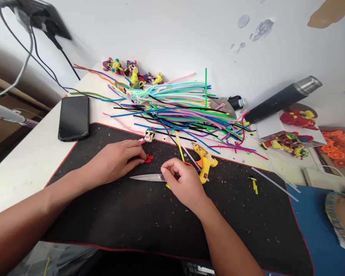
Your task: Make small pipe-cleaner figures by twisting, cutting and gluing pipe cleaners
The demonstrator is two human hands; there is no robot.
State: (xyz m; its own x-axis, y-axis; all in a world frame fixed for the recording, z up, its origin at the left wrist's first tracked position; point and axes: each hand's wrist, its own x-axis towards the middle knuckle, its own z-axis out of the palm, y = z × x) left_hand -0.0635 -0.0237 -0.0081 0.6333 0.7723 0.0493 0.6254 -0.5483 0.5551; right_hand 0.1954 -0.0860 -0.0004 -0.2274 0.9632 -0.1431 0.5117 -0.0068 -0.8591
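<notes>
My left hand (117,159) rests on the black mat (132,214), fingers curled, its fingertips touching a small red pipe-cleaner piece (149,158). My right hand (184,182) is closed around the handles of a pair of scissors (146,177), whose shut blades lie flat on the mat pointing left. A yellow glue gun (205,161) lies just right of that hand. A small pipe-cleaner figure (149,135) lies at the mat's far edge.
A big pile of coloured pipe cleaners (184,111) covers the back of the table. A black phone (73,117) lies at left, a dark flask (281,99) at right, finished figures (132,71) by the wall, trays of craft pieces (336,147) far right.
</notes>
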